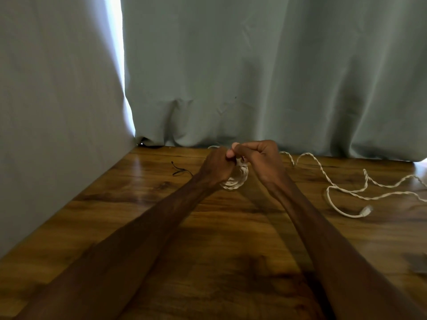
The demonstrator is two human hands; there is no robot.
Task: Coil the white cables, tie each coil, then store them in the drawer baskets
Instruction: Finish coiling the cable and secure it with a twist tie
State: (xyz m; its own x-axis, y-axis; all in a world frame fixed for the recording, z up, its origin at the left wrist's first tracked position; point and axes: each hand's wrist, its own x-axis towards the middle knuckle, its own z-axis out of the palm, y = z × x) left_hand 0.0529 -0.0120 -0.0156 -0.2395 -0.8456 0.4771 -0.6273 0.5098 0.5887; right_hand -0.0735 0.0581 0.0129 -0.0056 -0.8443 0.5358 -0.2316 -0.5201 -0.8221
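Together, left hand [216,166] and right hand [261,158] grip a small, tightly wound white braided coil [235,181].

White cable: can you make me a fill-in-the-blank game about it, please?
The left hand and right hand grip a small cable ____.
The loose cable trails across the table to the ____ of the hands.
The thin tie lying left of the hands is ____.
Missing words: coil, right, black.
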